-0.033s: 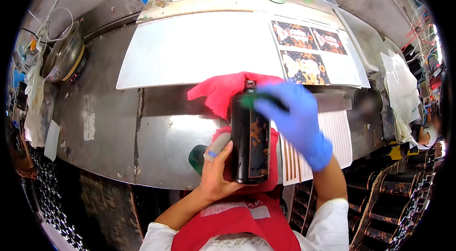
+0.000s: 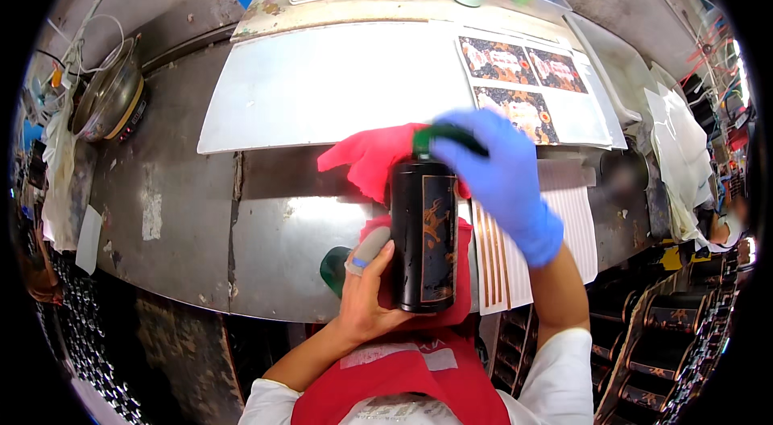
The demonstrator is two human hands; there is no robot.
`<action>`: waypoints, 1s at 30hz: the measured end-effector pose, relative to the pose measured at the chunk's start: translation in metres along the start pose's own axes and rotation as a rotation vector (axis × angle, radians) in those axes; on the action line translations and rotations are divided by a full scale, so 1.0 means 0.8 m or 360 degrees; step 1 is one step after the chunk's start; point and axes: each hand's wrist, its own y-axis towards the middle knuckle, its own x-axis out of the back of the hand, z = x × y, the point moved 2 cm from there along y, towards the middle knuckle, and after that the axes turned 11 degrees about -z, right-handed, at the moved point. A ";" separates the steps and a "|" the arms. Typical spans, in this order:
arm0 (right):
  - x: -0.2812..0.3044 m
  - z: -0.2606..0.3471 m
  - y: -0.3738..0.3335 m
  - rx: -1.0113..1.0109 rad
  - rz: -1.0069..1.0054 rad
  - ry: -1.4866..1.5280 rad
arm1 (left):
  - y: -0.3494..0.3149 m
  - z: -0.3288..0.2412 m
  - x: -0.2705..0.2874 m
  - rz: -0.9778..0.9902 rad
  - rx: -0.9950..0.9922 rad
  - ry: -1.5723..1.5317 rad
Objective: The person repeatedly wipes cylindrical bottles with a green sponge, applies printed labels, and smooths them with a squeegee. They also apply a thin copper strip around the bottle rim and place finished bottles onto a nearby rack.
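A black bottle [image 2: 407, 240] with an orange-patterned decorated panel lies on a red cloth [image 2: 374, 153] in front of me. My left hand [image 2: 369, 284], with a grey cover on one finger, grips its lower left side. My right hand [image 2: 499, 183], in a blue glove, is closed on a dark green, curved, flat piece [image 2: 441, 134], perhaps a scraper. That piece is at the bottle's neck and hides it; I cannot tell whether they touch. Another dark green piece [image 2: 332, 268] lies on the table beside my left hand.
A white board [image 2: 322, 87] spans the table's far side, with printed pattern sheets [image 2: 515, 79] on its right. Striped strips [image 2: 547, 224] lie right of the bottle. A metal pan [image 2: 113, 95] stands far left. Racks of dark decorated pieces [image 2: 668, 336] are at lower right.
My right hand has moved slightly up, taking the green piece from the bottle's shoulder to its neck. My left hand and the bottle stay nearly in place.
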 end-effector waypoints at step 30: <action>0.110 -0.044 -0.318 -0.1880 -0.0412 -0.1108 | 0.002 0.009 -0.014 0.0288 0.0260 -0.0259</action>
